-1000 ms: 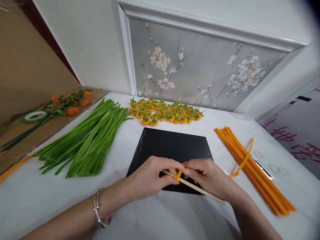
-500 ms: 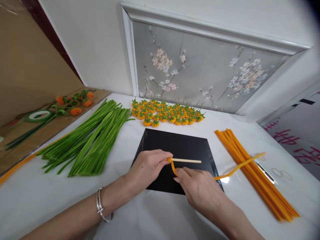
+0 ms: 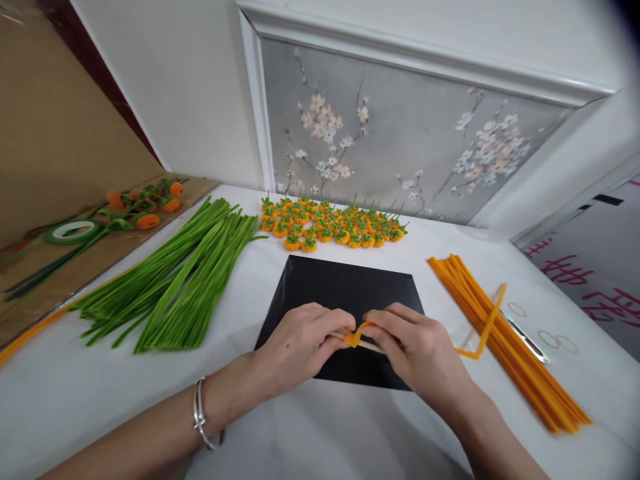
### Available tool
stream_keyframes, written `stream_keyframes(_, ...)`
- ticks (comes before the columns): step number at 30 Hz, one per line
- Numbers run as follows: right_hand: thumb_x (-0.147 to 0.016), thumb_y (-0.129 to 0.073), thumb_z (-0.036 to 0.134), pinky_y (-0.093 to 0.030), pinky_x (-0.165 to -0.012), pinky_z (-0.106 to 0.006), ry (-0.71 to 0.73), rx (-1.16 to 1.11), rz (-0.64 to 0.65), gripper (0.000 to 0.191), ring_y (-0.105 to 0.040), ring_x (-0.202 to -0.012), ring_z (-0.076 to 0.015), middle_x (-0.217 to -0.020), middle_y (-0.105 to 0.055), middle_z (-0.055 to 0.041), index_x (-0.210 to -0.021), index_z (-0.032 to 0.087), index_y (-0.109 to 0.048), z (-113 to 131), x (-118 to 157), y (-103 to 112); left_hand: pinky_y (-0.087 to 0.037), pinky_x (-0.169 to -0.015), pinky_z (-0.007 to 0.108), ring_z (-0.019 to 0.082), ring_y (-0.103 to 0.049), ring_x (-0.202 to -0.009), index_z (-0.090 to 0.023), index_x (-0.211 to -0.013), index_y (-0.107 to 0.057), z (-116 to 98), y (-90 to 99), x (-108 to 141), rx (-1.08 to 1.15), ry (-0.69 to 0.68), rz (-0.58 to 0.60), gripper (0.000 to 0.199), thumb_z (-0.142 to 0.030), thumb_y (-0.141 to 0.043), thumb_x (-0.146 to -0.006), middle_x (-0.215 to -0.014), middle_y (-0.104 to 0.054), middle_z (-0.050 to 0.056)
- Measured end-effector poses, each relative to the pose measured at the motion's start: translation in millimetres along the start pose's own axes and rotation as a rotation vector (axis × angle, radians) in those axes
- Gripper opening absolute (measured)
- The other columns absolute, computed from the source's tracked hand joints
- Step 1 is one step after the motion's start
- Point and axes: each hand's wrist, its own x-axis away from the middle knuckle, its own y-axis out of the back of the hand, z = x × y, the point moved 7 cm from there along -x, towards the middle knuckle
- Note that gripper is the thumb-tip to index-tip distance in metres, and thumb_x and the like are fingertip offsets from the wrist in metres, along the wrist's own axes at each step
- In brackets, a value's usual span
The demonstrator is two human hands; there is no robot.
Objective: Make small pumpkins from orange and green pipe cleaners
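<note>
Your left hand (image 3: 310,340) pinches a stick (image 3: 371,346), your right hand (image 3: 423,347) the strip (image 3: 356,335) round it; ornaments (image 3: 326,234) line the table's (image 3: 300,427) back edge

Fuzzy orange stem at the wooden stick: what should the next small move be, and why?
Probably guide the fuzzy orange stem around the thin pale wooden stick with the right hand, while the left hand steadies the stick: the stem seems wrapped only beside the left hand, and its long loose tail trails past the right hand.
</note>
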Motion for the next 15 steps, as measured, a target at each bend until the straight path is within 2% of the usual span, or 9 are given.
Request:
stream_keyframes(6,-0.093,-0.051,0.029,-0.044,-0.062,-0.022,-0.139,-0.296,0.266,0.021,-0.060,-0.068,-0.0125,-0.075,-0.066,0.0007,-0.084,0.024,-0.070,-15.6,-1.8,-8.6,-0.046,-0.077,0.025,0.014,-0.062,-0.080,-0.020,-0.107,-0.065,-11.2,2.6,0.2,0.164,-0.109,-0.005,0.022,-0.013,-0.054,-0.089,-0.090,-0.071,0.003)
stream_keyframes(11,-0.091,-0.051,0.039,-0.040,-0.053,-0.019,-0.227,-0.540,0.532,0.030,-0.056,-0.062,-0.0109,-0.069,-0.064,0.0008,-0.081,0.019,-0.070,-19.9,7.0,-27.9,-0.047,-0.065,0.020,0.011,-0.062,-0.072,-0.020,-0.099,-0.071,-10.0,-1.7,-0.2,0.402,0.019,0.010,0.019,-0.014,-0.058,-0.087,-0.084,-0.068,0.003)
stream_keyframes(13,-0.090,-0.051,0.037,-0.040,-0.051,-0.019,-0.242,-0.592,0.551,0.028,-0.053,-0.058,-0.0099,-0.065,-0.061,0.0013,-0.077,0.017,-0.067,-17.4,8.6,-33.5,-0.046,-0.064,0.020,0.010,-0.061,-0.070,-0.019,-0.094,-0.072,-5.3,-0.3,-1.2,0.451,0.111,-0.034,0.017,-0.014,-0.058,-0.086,-0.081,-0.067,0.001)
stream_keyframes(15,-0.086,-0.057,0.032,-0.044,-0.057,-0.020,-0.261,-0.632,0.460,0.015,-0.056,-0.065,-0.0112,-0.074,-0.062,0.0007,-0.086,0.019,-0.065,-15.8,6.3,-34.2,-0.045,-0.066,0.020,0.010,-0.060,-0.071,-0.019,-0.090,-0.071,0.9,2.3,-1.9,0.465,0.202,-0.082,0.015,-0.013,-0.058,-0.085,-0.079,-0.066,0.000)
